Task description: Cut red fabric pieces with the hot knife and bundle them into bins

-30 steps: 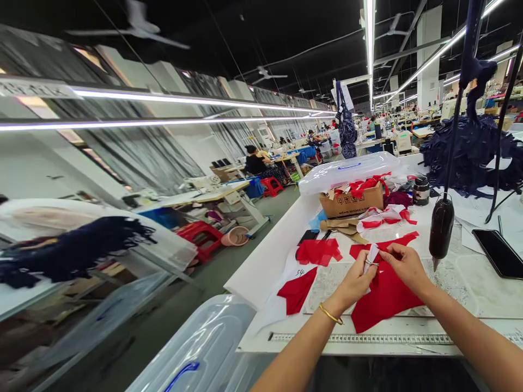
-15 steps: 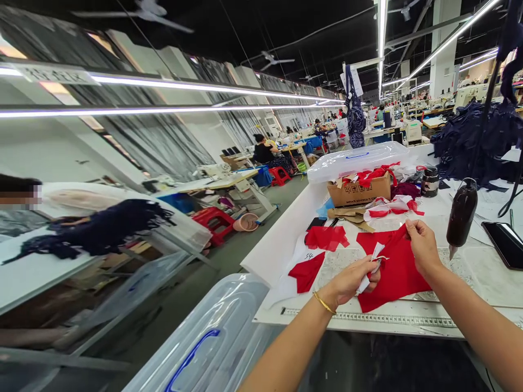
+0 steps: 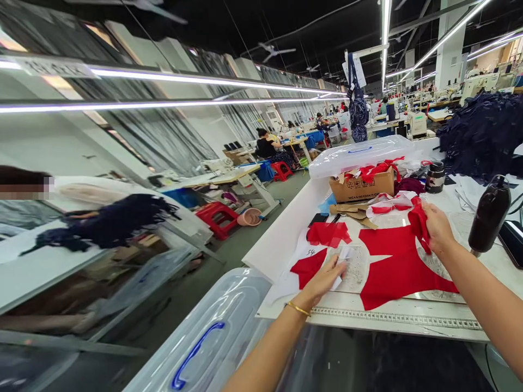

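Observation:
My left hand (image 3: 326, 279) is over the left part of the worktable, its fingers closed on a white slip (image 3: 345, 252) that is partly smeared by motion. Whether another small item is in that hand, I cannot tell. Bunched red fabric (image 3: 417, 222) is gripped in my right hand (image 3: 438, 227), just above the table. Between the two hands a larger cut red fabric piece (image 3: 392, 275) lies flat, with a notch on its left side. Smaller red pieces (image 3: 308, 268) rest on white paper marked 54, left of my left hand.
A cardboard box (image 3: 363, 186) with red scraps stands at the back, near a clear plastic lid (image 3: 362, 155). A black hanging tool (image 3: 490, 215) is at right, by a phone (image 3: 512, 242). A measuring tape (image 3: 392, 317) runs along the front edge. Navy fabric (image 3: 482, 133) is piled behind.
My left hand has moved left with the white slip, away from the red fabric. My right hand has moved right and slightly up, gathering red fabric; the larger red piece now lies spread out.

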### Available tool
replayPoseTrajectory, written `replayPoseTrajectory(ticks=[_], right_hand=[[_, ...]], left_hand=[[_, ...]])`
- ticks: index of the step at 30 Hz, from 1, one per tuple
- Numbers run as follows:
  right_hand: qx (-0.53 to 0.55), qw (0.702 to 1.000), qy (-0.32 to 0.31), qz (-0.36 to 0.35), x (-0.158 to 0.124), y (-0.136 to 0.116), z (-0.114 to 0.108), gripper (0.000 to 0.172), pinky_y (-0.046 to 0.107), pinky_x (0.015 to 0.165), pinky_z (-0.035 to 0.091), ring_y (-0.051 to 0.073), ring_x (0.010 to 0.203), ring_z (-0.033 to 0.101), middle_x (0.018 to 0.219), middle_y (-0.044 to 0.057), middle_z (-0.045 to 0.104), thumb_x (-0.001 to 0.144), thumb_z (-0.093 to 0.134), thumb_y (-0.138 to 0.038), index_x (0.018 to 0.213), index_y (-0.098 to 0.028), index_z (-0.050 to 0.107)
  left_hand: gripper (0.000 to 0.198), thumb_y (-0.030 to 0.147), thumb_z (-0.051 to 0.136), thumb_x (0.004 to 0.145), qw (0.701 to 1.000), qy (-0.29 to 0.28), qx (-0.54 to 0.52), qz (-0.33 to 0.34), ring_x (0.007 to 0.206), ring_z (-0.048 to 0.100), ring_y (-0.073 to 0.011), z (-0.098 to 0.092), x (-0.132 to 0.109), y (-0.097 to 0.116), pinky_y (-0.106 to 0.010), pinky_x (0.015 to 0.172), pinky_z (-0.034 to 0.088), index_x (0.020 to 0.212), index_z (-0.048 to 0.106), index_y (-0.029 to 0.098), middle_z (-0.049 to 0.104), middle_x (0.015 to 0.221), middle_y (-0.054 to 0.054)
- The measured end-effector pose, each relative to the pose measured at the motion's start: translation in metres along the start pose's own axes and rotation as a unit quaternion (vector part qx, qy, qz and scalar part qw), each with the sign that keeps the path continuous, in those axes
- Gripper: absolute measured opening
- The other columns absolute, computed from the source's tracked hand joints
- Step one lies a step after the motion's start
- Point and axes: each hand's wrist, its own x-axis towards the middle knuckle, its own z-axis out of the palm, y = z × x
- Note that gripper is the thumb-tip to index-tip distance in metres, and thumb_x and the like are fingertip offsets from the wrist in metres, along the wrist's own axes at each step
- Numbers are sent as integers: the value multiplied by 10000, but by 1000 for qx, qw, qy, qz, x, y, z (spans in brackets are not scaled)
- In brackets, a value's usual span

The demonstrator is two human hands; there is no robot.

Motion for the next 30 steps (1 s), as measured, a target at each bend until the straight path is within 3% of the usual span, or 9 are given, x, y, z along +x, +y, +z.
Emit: replayPoseTrajectory(ticks=[5,8,10,13,17,19,22,25,30], right_hand=[[-12,995,-88,35,-11,-13,12,562,245,463,388,102,491,476,556,-47,559,444,842,-627,679,-206,552],[-35,990,-138,22,-16,-25,16,525,243,540,412,106,574,519,614,-31,607,428,877,-554,674,-190,591],[-66,982,-176,-11,-21,-30,19,466,252,576,416,109,605,522,637,-30,610,483,863,-525,677,-188,606],[-105,969,-216,-57,-29,-34,27,389,270,583,403,109,588,493,626,-37,586,575,805,-512,672,-192,607],[-166,948,-253,-97,-41,-35,38,273,299,612,422,137,608,526,647,-11,628,647,746,-451,660,-205,629],[-194,934,-278,-113,-46,-38,41,220,315,638,440,159,639,562,675,8,664,672,724,-420,660,-213,653],[-192,925,-306,-115,-51,-42,40,224,317,639,445,168,657,576,717,21,683,733,663,-438,726,-214,681],[-175,944,-256,-115,-51,-38,32,249,299,634,439,155,675,567,793,24,681,799,584,-433,836,-204,673],[-251,917,-309,33,-56,-3,13,239,253,538,379,108,538,481,654,-34,605,696,628,-201,930,-182,673]], left_hand=[[384,426,577,833,960,141,229,72,1055,576,-269,-20,20,-24,-422,959,459,1129,580,183,642,1094,-96],[458,380,632,805,930,213,274,121,1208,499,-322,-13,23,-23,-500,1058,378,1208,562,175,580,1219,-149],[425,384,608,844,919,215,274,185,1211,505,-303,1,21,-12,-490,1061,385,1220,568,191,571,1226,-143],[438,413,630,854,944,129,193,234,1178,541,-270,30,17,16,-442,1029,430,1236,573,208,589,1232,-126],[666,431,773,736,977,45,27,206,1167,560,-271,64,15,57,-392,975,468,1313,531,203,586,1310,-126],[596,454,778,728,978,34,-39,202,1101,587,-260,74,15,72,-366,936,478,1220,594,173,639,1220,-116],[448,519,739,748,971,37,-127,199,946,618,-230,77,16,83,-345,866,490,976,689,137,709,981,-83],[469,544,790,680,959,45,-225,166,891,631,-224,71,17,86,-352,856,493,893,723,133,727,880,-58],[452,493,874,588,934,79,-322,131,860,658,-215,58,16,86,-344,867,483,851,751,146,743,813,-45]])
